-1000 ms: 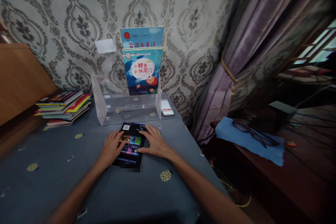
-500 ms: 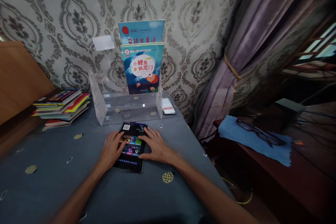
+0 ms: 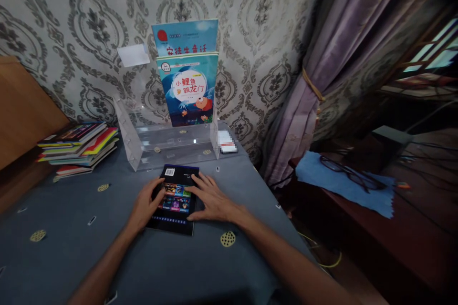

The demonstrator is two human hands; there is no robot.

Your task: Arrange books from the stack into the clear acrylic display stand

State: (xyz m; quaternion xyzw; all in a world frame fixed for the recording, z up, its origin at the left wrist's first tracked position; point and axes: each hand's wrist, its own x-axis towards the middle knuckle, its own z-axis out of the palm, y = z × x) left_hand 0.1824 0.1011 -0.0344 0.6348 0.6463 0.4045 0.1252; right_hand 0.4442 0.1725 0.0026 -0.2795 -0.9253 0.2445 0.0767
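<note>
A dark book [image 3: 175,198] lies flat on the grey-blue tablecloth [image 3: 71,257], back cover up, with a barcode at its far end. My left hand [image 3: 146,205] rests on its left edge, fingers curled over the side. My right hand [image 3: 211,198] lies flat on its right half with fingers spread. Just beyond the book stands a clear acrylic display rack [image 3: 168,145]. The rack holds two blue picture books [image 3: 188,88] upright, one behind the other.
A stack of colourful books [image 3: 77,145] sits at the left by a wooden board [image 3: 21,109]. Patterned wallpaper backs the table. A purple curtain [image 3: 322,66] hangs at the right. Past the table's right edge, a blue cloth [image 3: 343,183] with glasses lies on a dark wooden surface.
Both hands have stayed on the dark book, which looks slightly turned. The view has shifted a little, so the rack and book stack sit further left in the picture.
</note>
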